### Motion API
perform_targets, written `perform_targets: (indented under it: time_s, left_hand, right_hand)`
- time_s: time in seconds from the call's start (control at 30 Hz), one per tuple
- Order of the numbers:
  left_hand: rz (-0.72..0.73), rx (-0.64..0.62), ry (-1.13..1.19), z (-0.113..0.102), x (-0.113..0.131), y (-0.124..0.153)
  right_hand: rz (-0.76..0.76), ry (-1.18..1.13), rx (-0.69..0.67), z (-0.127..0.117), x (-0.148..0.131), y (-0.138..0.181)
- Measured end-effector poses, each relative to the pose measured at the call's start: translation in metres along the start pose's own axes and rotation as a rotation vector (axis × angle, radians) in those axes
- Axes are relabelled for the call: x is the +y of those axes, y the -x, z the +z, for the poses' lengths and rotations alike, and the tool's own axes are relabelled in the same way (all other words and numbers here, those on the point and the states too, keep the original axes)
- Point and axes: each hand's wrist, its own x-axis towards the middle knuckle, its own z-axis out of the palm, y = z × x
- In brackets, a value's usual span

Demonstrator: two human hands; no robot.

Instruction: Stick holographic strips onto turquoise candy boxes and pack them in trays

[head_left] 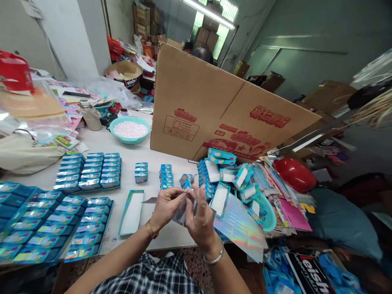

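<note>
Over the table's front edge, my left hand [168, 204] pinches a small shiny silvery piece [180, 210], perhaps foil or thin card. My right hand [200, 220] meets it from the other side, thumb and forefinger closed on the same piece while the other fingers point up. Exactly what it is stays partly hidden by the fingers. Just beyond the hands stand a short stack of small blue boxes [166, 176] and another small stack [141, 172]. Left of my left hand lies a shallow blue tray [132, 212] with a white inside.
Rows of packed blue boxes [92, 224] cover the left. A teal bowl [130, 141] holds small pale pieces. A large cardboard box [196, 102] blocks the back. Blue-rimmed trays [220, 199], iridescent sheets [241, 228] and a red basin [295, 175] crowd the right. Someone sits behind the box.
</note>
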Motion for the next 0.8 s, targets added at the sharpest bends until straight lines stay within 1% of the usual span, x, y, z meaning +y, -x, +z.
perform_targets:
  time_s: [0.13, 0.33, 0.47, 0.63, 0.8]
  left_hand:
    - [0.008, 0.043, 0.003, 0.0016, -0.0023, -0.0012]
    - [-0.058, 0.076, 0.043, 0.0014, -0.0014, -0.0056]
    - [-0.037, 0.079, 0.001, 0.003, 0.0003, -0.0064]
    - [-0.023, 0.083, -0.008, 0.0058, -0.0011, -0.0065]
    - [-0.018, 0.109, -0.025, 0.0066, -0.0009, -0.0068]
  right_hand:
    - [-0.039, 0.029, -0.006, 0.0018, -0.0001, 0.0041]
    - [-0.041, -0.008, -0.023, 0.0012, 0.0004, 0.001]
    - [-0.005, -0.002, -0.003, 0.0015, 0.0054, -0.0025]
    - [-0.036, 0.022, -0.035, 0.0018, 0.0065, -0.0007]
    - [-0.037, 0.034, -0.002, 0.0004, 0.0064, -0.0004]
